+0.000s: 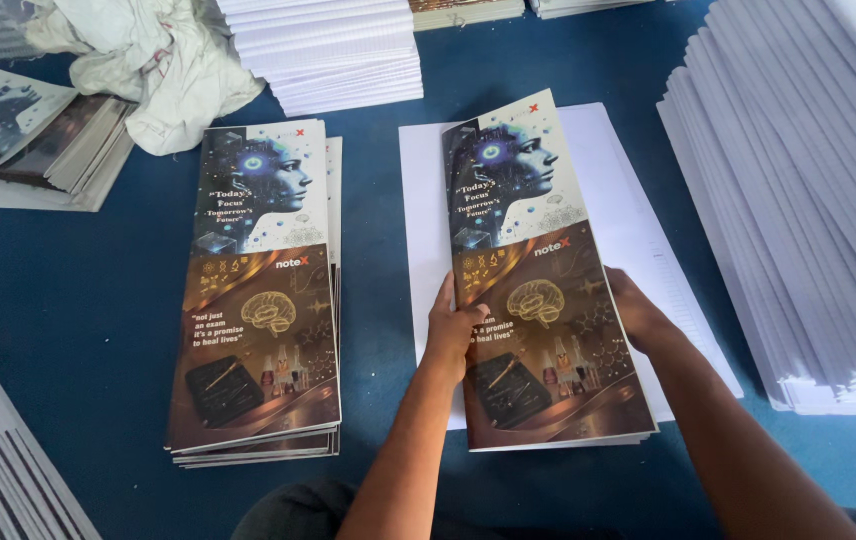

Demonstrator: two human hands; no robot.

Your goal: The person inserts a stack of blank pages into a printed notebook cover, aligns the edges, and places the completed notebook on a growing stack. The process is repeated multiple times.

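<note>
The left hand (451, 325) grips the left long edge of a tall printed cover sheet (538, 280), thumb on top of the picture and the fingers curled under the edge. The right hand (633, 310) rests flat against the opposite long edge, fingers closed along it, so the sheet is held between both hands. This cover shows a pale face with a glowing eye above and a golden brain on dark brown below. It lies slightly tilted on a pile of plain white paper (638, 200), which sits on the blue tabletop (78, 290). Just to the left, apart from the hands, is a stack of covers (258, 300) with the same picture. Along the right edge is a high fanned stack of white sheets (798, 200), and another white stack (333, 50) lies at the top. A crumpled cloth (148, 60) and more covers (23, 130) lie at the upper left.
</note>
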